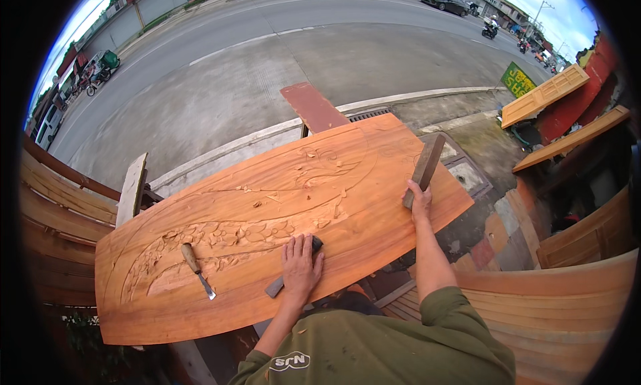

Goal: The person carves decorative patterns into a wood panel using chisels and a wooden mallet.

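Note:
A large reddish-brown wooden panel [394, 231] lies before me, carved with flowers, leaves and long curved lines. My left hand [302, 268] rests flat near its front edge, fingers stretched out. Beneath that palm is a dark tool [274, 287]; a flat grey end shows on one side and a rounded black end on the other, its middle hidden. At the panel's right end my right hand [418, 201] grips a dark rectangular wooden bar [429, 159] by its lower end. Left of my left hand, a wood-handled chisel [191, 258] lies on the carving, its metal blade toward me.
Wood chips [257, 203] are scattered over the carving. A reddish plank [314, 107] juts out beyond the panel's far edge. Wooden boards [60, 211] stand at the left, and door panels [544, 95] lean at the right. Beyond the curb runs a road [267, 25] with vehicles.

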The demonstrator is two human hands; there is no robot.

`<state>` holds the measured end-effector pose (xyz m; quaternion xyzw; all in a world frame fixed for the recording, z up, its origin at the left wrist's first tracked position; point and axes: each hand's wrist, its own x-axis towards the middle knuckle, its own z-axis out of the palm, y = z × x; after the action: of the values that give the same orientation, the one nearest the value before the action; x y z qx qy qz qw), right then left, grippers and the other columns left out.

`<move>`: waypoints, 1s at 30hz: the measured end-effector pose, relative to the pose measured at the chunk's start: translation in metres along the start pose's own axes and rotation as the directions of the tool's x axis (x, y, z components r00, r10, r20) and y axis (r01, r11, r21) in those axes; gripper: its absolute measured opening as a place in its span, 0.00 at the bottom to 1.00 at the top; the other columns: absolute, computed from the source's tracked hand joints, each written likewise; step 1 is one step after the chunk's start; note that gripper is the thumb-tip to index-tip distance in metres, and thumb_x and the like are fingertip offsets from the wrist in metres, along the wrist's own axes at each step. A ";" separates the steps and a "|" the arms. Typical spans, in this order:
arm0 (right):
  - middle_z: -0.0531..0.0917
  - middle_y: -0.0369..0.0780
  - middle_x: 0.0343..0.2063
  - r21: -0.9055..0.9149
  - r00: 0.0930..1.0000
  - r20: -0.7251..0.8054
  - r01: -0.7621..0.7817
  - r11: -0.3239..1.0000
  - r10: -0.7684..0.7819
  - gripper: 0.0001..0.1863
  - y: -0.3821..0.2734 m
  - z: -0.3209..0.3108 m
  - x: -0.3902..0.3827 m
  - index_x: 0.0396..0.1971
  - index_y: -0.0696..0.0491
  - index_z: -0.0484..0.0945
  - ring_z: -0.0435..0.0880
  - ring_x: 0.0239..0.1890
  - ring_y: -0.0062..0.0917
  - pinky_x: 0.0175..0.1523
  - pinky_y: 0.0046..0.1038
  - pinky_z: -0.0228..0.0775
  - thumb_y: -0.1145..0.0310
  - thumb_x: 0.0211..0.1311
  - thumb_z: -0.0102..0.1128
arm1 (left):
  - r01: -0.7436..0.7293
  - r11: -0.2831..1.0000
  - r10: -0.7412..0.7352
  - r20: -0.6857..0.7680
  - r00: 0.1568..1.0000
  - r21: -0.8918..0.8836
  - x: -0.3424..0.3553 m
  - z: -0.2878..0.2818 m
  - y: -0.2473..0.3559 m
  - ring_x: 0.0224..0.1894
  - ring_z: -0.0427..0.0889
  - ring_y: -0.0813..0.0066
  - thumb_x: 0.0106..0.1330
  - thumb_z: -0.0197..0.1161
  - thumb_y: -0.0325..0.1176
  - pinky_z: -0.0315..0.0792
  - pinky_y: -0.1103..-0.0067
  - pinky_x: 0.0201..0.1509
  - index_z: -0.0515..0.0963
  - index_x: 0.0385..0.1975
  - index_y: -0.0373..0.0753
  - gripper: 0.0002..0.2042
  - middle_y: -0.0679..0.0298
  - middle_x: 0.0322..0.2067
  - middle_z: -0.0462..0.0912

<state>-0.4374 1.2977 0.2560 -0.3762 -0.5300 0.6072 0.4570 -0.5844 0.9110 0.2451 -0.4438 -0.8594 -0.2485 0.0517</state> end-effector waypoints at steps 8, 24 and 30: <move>0.81 0.38 0.29 0.005 1.000 0.005 -0.005 1.000 0.005 0.22 0.003 -0.005 0.002 0.50 0.55 0.76 0.84 0.25 0.26 0.32 0.30 0.79 0.59 0.66 0.75 | -0.005 1.000 0.005 0.002 1.000 0.010 0.000 0.001 0.002 0.75 0.73 0.45 0.73 0.70 0.45 0.60 0.51 0.82 0.72 0.75 0.38 0.33 0.49 0.70 0.78; 0.82 0.38 0.28 -0.007 1.000 -0.001 0.000 1.000 0.000 0.20 -0.004 -0.001 0.003 0.49 0.55 0.76 0.84 0.24 0.26 0.32 0.30 0.79 0.61 0.67 0.74 | 0.002 1.000 -0.002 -0.020 1.000 0.010 0.002 -0.003 0.005 0.74 0.73 0.44 0.73 0.70 0.45 0.61 0.51 0.82 0.73 0.74 0.38 0.32 0.48 0.70 0.78; 0.82 0.38 0.29 0.002 1.000 0.006 -0.015 1.000 0.015 0.21 -0.001 0.000 0.002 0.50 0.55 0.76 0.84 0.24 0.26 0.31 0.30 0.80 0.61 0.67 0.75 | -0.007 1.000 0.007 -0.049 0.999 0.005 0.000 -0.003 0.003 0.74 0.73 0.44 0.74 0.69 0.46 0.61 0.51 0.81 0.74 0.74 0.37 0.32 0.48 0.70 0.78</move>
<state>-0.4381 1.2998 0.2571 -0.3780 -0.5279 0.6122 0.4512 -0.5824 0.9109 0.2491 -0.4403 -0.8570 -0.2571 0.0749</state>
